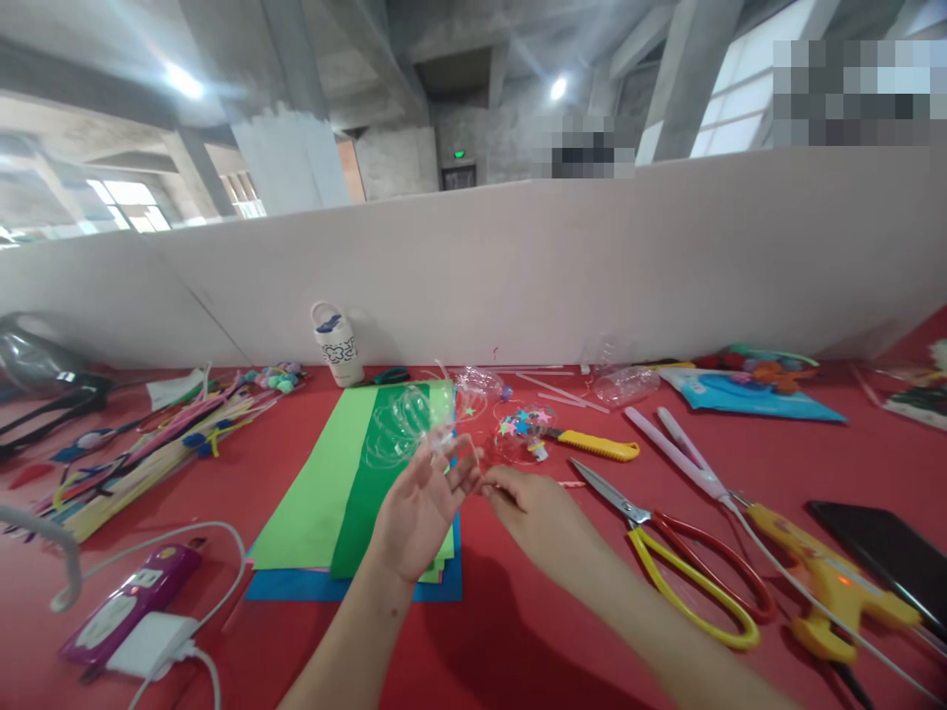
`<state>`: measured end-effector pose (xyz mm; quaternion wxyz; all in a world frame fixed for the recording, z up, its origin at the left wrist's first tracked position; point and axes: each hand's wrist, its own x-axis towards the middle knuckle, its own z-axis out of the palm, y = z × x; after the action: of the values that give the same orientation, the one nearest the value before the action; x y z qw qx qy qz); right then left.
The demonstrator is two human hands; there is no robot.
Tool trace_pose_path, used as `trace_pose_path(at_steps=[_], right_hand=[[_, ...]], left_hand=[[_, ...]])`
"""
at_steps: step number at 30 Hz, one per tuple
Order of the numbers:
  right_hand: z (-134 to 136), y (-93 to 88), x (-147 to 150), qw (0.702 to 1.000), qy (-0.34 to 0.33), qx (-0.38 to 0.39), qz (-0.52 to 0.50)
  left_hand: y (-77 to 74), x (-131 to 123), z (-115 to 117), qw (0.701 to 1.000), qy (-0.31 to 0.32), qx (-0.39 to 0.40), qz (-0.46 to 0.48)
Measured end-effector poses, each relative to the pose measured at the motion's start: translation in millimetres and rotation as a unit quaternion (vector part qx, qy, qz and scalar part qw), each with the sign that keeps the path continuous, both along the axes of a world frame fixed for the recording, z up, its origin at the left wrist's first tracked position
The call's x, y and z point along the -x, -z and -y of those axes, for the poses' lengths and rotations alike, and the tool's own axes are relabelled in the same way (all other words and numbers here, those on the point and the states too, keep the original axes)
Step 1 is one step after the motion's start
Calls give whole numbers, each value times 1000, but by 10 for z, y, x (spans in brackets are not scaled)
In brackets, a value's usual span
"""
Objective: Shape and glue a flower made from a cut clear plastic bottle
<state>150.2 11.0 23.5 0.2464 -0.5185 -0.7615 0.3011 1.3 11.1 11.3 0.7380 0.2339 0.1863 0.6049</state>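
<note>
One clear coil (411, 414), aslant forward-left

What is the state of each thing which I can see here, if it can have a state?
Left hand: palm up, fingers partly bent
Right hand: fingertips pinched, apparently on a thin clear strand
Scissors: blades look closed
Pink straightener: arms apart
Glue gun: lying down
Phone: screen dark
Cup: upright
Clear bottle: on its side
White charger: at the purple power strip
</note>
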Motion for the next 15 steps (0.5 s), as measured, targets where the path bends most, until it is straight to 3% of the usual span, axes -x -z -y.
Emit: trace_pose_path(at_steps=[3, 9, 12, 15], right_hand=[[12, -42, -28, 999, -11, 1, 50], [268, -192, -140, 986, -92, 34, 132], [434, -265, -288, 972, -148, 99, 153], [495, -287, -440, 963, -147, 119, 194]], left_hand=[[-7, -23, -2, 1000, 10, -5, 14], [-161, 42, -71, 997, -62, -31, -13], [-231, 105, -167, 993, -97, -57, -38], [-268, 127, -295, 989, -113, -83, -48]])
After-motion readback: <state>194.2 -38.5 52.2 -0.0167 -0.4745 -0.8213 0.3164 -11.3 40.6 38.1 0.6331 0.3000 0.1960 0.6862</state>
